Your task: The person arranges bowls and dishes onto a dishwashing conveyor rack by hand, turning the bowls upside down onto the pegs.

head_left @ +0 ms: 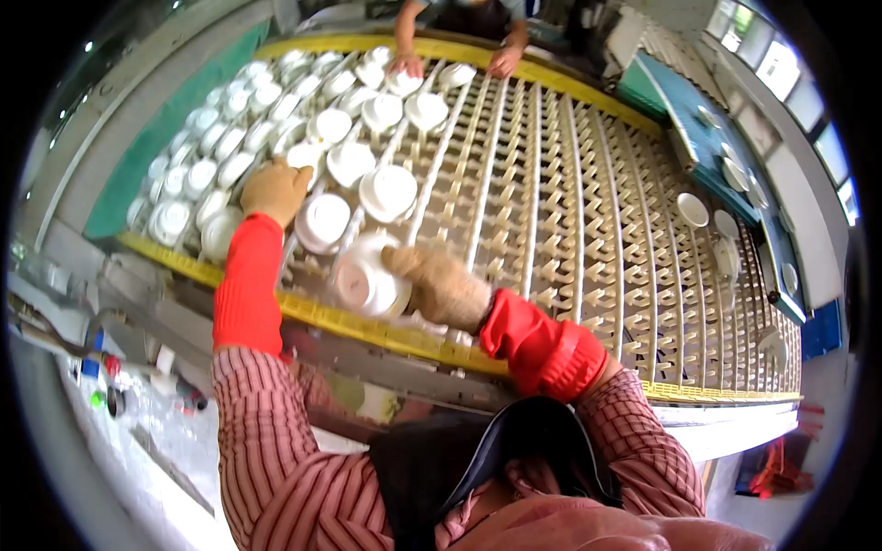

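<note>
White bowls sit upside down, bases up, on a slatted conveyor rack [505,193]. My right hand [446,285], in a tan work glove, grips the rim side of a white bowl [364,280] near the yellow front edge; this bowl is slightly blurred. My left hand [276,190], gloved the same way, reaches further in among the rows. Its fingers are closed at the edge of another white bowl [308,158], partly hidden by the glove. Between my hands stands a bowl [322,221], with another bowl [388,193] just behind it.
Across the rack, another person's hands [405,66] work at the far bowls. Yellow rails [331,317] edge the rack. Closely packed bowls [202,174] fill the left end. At right, a blue-green belt [707,138] carries dishes, and a few bowls [693,210] lie below it.
</note>
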{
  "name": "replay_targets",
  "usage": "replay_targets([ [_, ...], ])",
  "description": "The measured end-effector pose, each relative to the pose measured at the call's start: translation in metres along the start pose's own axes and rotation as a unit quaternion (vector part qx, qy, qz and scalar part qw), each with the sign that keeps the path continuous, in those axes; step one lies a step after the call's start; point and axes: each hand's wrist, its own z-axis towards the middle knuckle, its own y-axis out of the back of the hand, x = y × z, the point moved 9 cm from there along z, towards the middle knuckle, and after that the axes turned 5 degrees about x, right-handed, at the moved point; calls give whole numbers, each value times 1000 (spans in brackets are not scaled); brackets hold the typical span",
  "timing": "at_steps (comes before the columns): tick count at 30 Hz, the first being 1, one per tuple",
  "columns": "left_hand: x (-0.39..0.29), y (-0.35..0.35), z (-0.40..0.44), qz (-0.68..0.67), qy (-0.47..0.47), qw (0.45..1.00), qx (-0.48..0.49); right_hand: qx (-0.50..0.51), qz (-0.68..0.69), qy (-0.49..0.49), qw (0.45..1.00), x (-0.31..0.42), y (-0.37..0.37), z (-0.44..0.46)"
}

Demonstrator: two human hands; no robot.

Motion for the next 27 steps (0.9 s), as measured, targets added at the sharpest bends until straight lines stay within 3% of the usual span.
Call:
replay_targets([
  [2, 36, -25, -5, 1, 54, 998, 23, -32, -10, -31, 999, 8, 13, -6],
  [3, 42, -24, -12, 5, 77, 995, 64, -31, 16, 22, 999, 25, 16, -9],
  [4, 44, -20, -15, 8, 97, 990, 101, -88, 141, -3, 986, 29, 22, -13],
  [5, 61, -26, -7, -45, 133, 989, 55, -107, 96, 25, 989, 51, 21, -25],
  [8, 75, 12, -22, -130, 230, 963, -44, 11, 129, 110, 986, 59, 44, -12],
  [9, 75, 17, -22, -130, 204, 966, -93, 14, 139, 123, 982, 63, 42, -9],
  [12, 83, -29, -6, -161, 185, 969, -45, -60, 145, 51, 986, 64, 11, -13],
  [13, 75, -28, -6, -145, 154, 976, -56, -4, 62, 3, 998, 51, 9, -8],
  [14, 76, -31, -7, -151, 157, 976, -31, -82, 84, -115, 986, 16, 23, -3],
  [16, 61, -12, -17, -168, 150, 974, 7, -37, 53, -77, 995, 14, 31, -16],
  [18, 75, -28, -11, -179, 128, 975, -28, 7, -1, -52, 999, 20, 40, -41],
  [22, 55, -13, -21, -73, 156, 985, -3, -68, -177, -11, 982, 54, 86, -103],
  [23, 48, -10, -26, -62, 164, 985, 9, -110, -242, 15, 964, 58, 109, -122],
  [24, 42, -6, -31, -49, 173, 983, 23, -147, -423, 21, 894, 81, 113, -149],
  [26, 35, 1, -38, -60, 190, 979, 32, -238, -542, -73, 803, 99, 133, -189],
  [27, 37, 0, -38, -74, 196, 977, 33, -240, -644, -119, 717, 101, 145, -204],
])
